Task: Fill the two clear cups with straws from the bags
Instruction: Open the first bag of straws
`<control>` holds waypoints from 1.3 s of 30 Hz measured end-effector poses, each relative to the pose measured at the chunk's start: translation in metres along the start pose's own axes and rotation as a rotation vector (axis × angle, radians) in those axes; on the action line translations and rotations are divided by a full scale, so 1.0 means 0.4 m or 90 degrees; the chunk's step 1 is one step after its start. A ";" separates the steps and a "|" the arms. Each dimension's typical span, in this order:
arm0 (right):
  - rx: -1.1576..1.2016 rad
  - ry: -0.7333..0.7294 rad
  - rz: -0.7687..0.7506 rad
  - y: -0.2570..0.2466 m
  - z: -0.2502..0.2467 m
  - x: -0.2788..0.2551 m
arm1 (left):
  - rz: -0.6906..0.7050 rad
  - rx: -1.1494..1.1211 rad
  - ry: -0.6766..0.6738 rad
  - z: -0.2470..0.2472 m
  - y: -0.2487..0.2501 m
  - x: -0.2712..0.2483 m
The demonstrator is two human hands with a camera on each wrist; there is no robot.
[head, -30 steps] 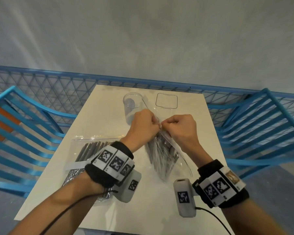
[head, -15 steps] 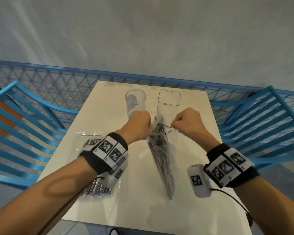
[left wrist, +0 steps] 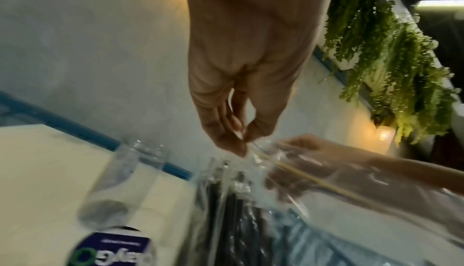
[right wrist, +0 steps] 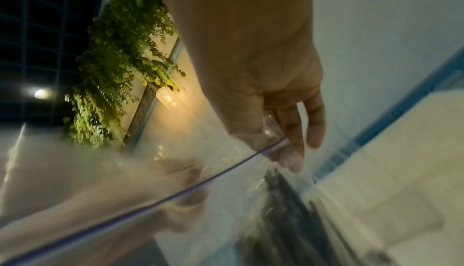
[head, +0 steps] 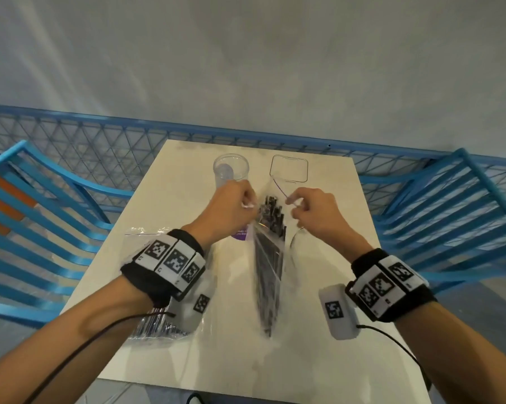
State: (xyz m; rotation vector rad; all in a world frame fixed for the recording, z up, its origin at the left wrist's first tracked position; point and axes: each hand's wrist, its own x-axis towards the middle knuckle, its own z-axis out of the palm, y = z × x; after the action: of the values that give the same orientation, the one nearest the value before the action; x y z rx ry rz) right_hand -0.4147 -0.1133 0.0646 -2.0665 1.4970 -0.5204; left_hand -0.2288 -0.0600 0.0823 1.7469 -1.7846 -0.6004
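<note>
A clear zip bag [head: 270,266] of dark straws [head: 270,217] hangs upright over the middle of the white table [head: 327,360], its mouth pulled apart. My left hand [head: 247,204] pinches the left lip of the bag [left wrist: 253,147]. My right hand [head: 292,204] pinches the right lip along the purple zip line [right wrist: 273,145]. Two clear cups stand behind the hands: a round cup [head: 231,170] at the left and a square cup [head: 289,168] at the right. A second bag of straws [head: 158,328] lies flat under my left forearm.
Blue slatted chairs flank the table, one at the left [head: 41,223] and one at the right [head: 455,214]. A blue mesh railing [head: 129,141] runs behind the table's far edge, in front of a grey wall. Cables trail from both wrist cameras.
My hands have moved apart, opening the bag's mouth wider, so the straw tops now show between them. The bag has swung from slanted to hanging upright.
</note>
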 end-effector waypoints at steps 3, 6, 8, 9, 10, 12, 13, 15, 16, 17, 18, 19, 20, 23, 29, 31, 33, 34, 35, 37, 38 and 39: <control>-0.037 0.062 0.021 0.045 -0.033 -0.001 | 0.059 0.148 0.076 -0.042 -0.055 -0.016; -0.020 0.030 -0.024 0.027 -0.037 -0.006 | 0.178 0.382 -0.022 -0.039 -0.044 -0.032; 0.030 0.011 -0.060 -0.004 -0.027 -0.010 | 0.144 0.449 -0.065 -0.014 -0.044 -0.022; 0.056 0.009 -0.071 -0.016 -0.021 -0.011 | 0.113 0.423 -0.085 -0.005 -0.046 -0.013; 0.077 0.007 -0.075 -0.024 -0.015 -0.014 | 0.088 0.341 -0.105 0.000 -0.046 -0.006; 0.081 -0.007 -0.062 -0.030 -0.003 -0.020 | 0.046 0.080 -0.088 0.007 -0.045 0.003; 0.059 -0.028 -0.046 -0.026 0.004 -0.022 | 0.021 -0.042 -0.058 0.010 -0.039 0.004; -0.016 -0.069 -0.004 -0.013 0.014 -0.022 | -0.031 -0.236 -0.003 0.012 -0.025 0.002; -0.036 -0.068 0.020 -0.005 0.015 -0.020 | -0.048 -0.297 0.003 0.013 -0.019 0.000; -0.038 -0.052 0.042 0.004 0.013 -0.017 | -0.050 -0.317 -0.008 0.015 -0.014 -0.002; -0.036 -0.033 0.056 0.013 0.009 -0.013 | -0.037 -0.285 -0.027 0.019 -0.012 -0.004; -0.040 -0.017 0.064 0.021 0.004 -0.008 | -0.014 -0.217 -0.044 0.020 -0.011 -0.009; -0.054 -0.002 0.065 0.029 -0.002 -0.006 | 0.014 -0.138 -0.049 0.022 -0.015 -0.016; -0.103 0.057 0.073 0.052 -0.017 -0.001 | 0.105 0.085 -0.020 0.027 -0.045 -0.041; 0.063 0.018 0.079 0.049 -0.009 -0.017 | 0.058 0.084 -0.109 0.050 -0.094 -0.055; 0.149 -0.003 0.055 0.024 -0.012 -0.027 | 0.049 -0.074 -0.131 0.036 -0.066 -0.049; 0.208 -0.092 0.071 0.001 -0.021 -0.037 | 0.057 -0.198 -0.133 0.020 -0.029 -0.053; 0.223 -0.156 0.079 -0.006 -0.025 -0.040 | 0.067 -0.243 -0.126 0.013 -0.014 -0.054; 0.228 -0.207 0.082 -0.008 -0.028 -0.040 | 0.076 -0.275 -0.117 0.008 -0.005 -0.054; 0.261 -0.229 0.099 0.001 -0.024 -0.032 | 0.074 -0.299 -0.110 0.005 -0.008 -0.050; 0.286 -0.206 0.118 0.008 -0.015 -0.026 | 0.068 -0.296 -0.116 0.006 -0.018 -0.046; 0.304 -0.176 0.142 0.015 -0.005 -0.023 | 0.059 -0.289 -0.126 0.009 -0.029 -0.045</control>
State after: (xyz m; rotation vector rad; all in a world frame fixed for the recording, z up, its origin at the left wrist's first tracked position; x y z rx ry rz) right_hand -0.4231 -0.1066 0.0624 -1.5145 1.2711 -0.4330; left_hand -0.2229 -0.0426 0.0704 1.3272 -1.6781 -1.0737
